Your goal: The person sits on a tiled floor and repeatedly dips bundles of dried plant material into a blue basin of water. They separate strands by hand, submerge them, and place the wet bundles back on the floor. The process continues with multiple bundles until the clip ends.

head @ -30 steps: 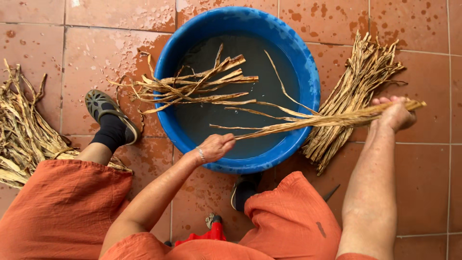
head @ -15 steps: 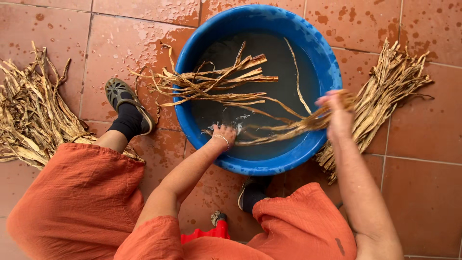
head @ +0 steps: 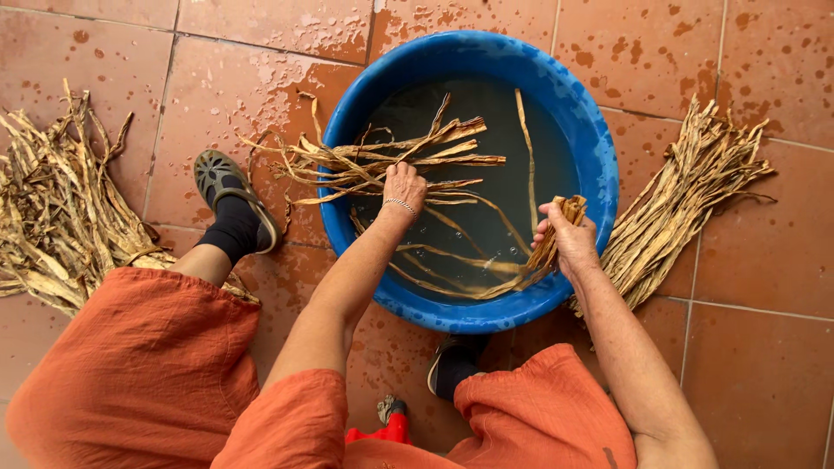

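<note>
right hand (head: 569, 239) grip clenched around dried strips (head: 549, 247) — left hand (head: 405, 185) flat, fingers spread, over blue basin (head: 599, 165)

The light is soft and even daylight, quite bright, with no clear direction. Shadows are weak; only a thin dark one lies under the blue basin (head: 599, 165) on its near side. The wet floor tiles (head: 764, 52) shine a little, without strong glare. The water (head: 486, 243) looks dark with small bright spots. The picture is sharp in the middle. Towards the edges the tile lines bend slightly.
</note>
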